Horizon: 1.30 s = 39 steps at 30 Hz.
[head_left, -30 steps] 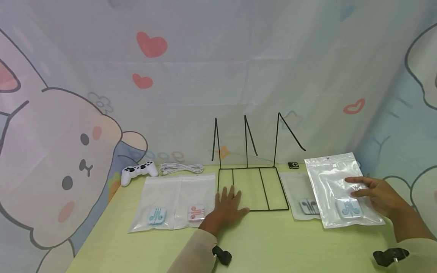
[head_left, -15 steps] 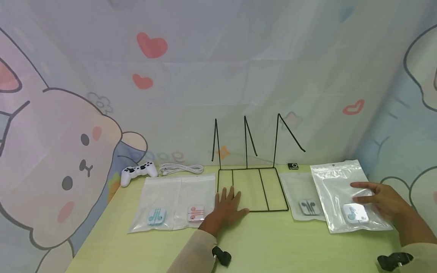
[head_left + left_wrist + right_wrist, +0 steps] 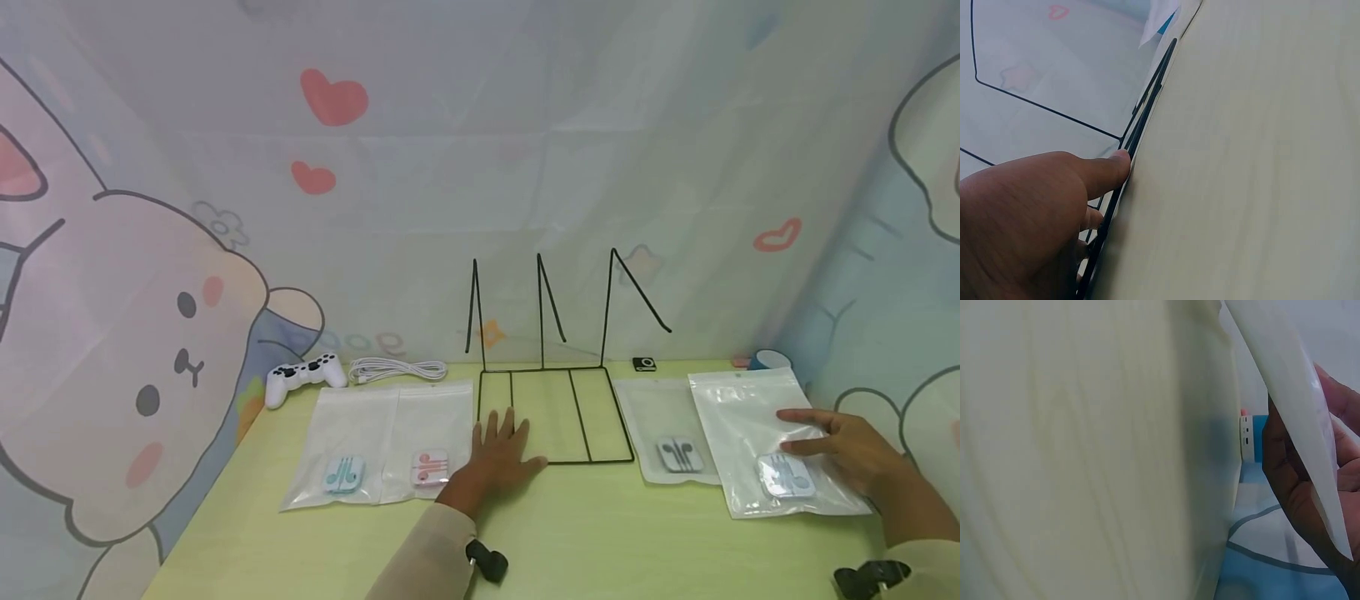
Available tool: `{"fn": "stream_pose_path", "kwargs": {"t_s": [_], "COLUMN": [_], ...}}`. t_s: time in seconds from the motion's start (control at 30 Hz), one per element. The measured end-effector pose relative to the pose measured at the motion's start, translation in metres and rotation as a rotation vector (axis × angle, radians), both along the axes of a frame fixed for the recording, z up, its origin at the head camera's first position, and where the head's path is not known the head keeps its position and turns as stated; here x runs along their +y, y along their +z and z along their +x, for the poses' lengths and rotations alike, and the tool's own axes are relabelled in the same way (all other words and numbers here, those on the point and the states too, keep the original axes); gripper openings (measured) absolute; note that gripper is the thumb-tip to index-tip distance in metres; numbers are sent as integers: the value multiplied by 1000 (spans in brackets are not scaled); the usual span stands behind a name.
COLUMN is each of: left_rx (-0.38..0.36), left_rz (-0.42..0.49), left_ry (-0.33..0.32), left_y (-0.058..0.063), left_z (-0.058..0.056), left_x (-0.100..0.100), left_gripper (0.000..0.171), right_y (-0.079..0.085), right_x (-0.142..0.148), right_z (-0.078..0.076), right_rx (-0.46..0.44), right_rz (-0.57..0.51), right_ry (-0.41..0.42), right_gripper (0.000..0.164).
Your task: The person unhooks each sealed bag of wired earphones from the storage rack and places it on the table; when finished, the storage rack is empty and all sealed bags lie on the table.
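My right hand (image 3: 851, 446) pinches a white zip bag (image 3: 750, 417), thumb on one face and fingers on the other. Through the bag's lower part shows a square case of blue earphones (image 3: 785, 476), with glare on it. In the right wrist view the bag (image 3: 1291, 381) stands tilted above the table. My left hand (image 3: 498, 458) rests, fingers spread, on the base of a black wire rack (image 3: 592, 462) that has three tall bent prongs. In the left wrist view its thumb lies on the rack's edge bar (image 3: 1110, 215).
Left of the rack lie two zip bags with blue earphones (image 3: 345, 476) and pink earphones (image 3: 431, 468). Behind them are a white game controller (image 3: 303, 375) and coiled white cable (image 3: 397, 371). Rightward lie a bag of dark earphones (image 3: 680, 455), small black player (image 3: 644, 364) and blue-white object (image 3: 770, 359).
My right hand has carried its bag rightward and a little toward me, uncovering the blue-white object behind it and more of the dark earphones' bag. My left hand has stayed on the rack.
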State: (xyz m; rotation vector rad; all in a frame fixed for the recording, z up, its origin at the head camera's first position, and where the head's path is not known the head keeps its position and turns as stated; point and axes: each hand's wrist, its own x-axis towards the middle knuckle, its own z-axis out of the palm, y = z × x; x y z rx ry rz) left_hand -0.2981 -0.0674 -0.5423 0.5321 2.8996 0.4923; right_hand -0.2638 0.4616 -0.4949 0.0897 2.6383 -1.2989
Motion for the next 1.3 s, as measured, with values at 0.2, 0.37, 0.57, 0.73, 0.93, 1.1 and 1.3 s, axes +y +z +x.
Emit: {"fn": "stream_pose_path", "kwargs": {"t_s": [0.2, 0.37, 0.57, 0.73, 0.93, 1.1, 1.3], "left_rx": [2, 8, 9, 4, -3, -10, 17], "left_rz": [-13, -11, -17, -15, -18, -1, 4], "left_ry": [-1, -3, -2, 0, 0, -3, -3], "left_y": [-1, 1, 0, -2, -5, -8, -4], "left_z": [-1, 0, -1, -2, -4, -6, -4], "left_x": [1, 1, -1, 0, -1, -2, -1], "left_gripper": [78, 77, 78, 78, 78, 78, 77], "right_y": [-6, -7, -4, 0, -4, -3, -2], "right_x": [5, 7, 3, 0, -1, 1, -4], "right_z": [0, 0, -3, -5, -5, -2, 3], "right_rx": [-28, -41, -75, -79, -65, 29, 133], "right_rz": [11, 29, 189, 266, 248, 324, 306], "right_ry": [-32, -58, -82, -91, -91, -35, -7], "right_gripper": [74, 82, 101, 108, 109, 101, 90]}}
